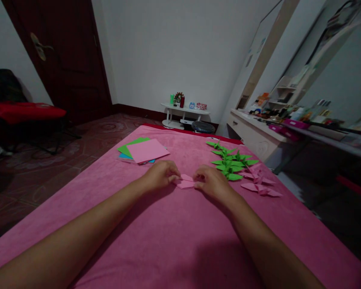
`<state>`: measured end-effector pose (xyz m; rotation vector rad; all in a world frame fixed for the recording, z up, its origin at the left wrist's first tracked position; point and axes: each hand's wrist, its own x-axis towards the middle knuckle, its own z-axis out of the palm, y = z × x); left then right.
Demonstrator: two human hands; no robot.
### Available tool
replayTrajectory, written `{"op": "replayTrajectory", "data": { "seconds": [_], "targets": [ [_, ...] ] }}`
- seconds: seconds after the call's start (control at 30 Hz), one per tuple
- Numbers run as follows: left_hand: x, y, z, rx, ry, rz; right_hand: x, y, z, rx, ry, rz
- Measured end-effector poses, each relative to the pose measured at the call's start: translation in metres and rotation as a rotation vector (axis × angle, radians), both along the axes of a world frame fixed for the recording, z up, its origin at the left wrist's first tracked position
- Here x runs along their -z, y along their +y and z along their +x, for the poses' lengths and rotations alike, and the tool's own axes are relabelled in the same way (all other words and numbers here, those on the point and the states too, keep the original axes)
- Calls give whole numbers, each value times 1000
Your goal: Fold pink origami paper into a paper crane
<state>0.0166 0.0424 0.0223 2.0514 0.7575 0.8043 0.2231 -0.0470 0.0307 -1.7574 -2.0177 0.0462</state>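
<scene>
A small folded piece of pink origami paper (185, 183) lies low over the pink cloth, between my two hands. My left hand (163, 175) pinches its left corner with curled fingers and thumb. On the opposite side, my right hand (212, 180) grips the right edge in the same way. A crease runs across the paper's middle. Right of my right hand lie several folded green paper cranes (228, 163) and a few pink paper cranes (260, 188). Beyond my left hand is a loose stack of square sheets, with a pink sheet (149, 151) on top of green (126, 149) and blue ones.
The pink cloth (123, 241) covers the broad surface under my arms. A dresser (255, 134) crowded with bottles stands along the right. At the far wall is a small white shelf (171, 107). A chair with a red cover (27, 114) stands at left, near a dark door (63, 52).
</scene>
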Motion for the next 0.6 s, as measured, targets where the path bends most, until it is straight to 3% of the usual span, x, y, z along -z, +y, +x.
{"op": "replayTrajectory", "data": {
  "seconds": [0.1,0.17,0.37,0.6],
  "targets": [
    [2,4,5,391,124,178,9,1,-7,-177,47,-24],
    [4,9,4,468,160,228,14,2,-8,-204,74,-32],
    [11,19,1,528,192,281,25,5,-5,-192,182,-87],
    [23,25,4,488,130,233,25,8,-4,-195,333,-145]
  ]
}}
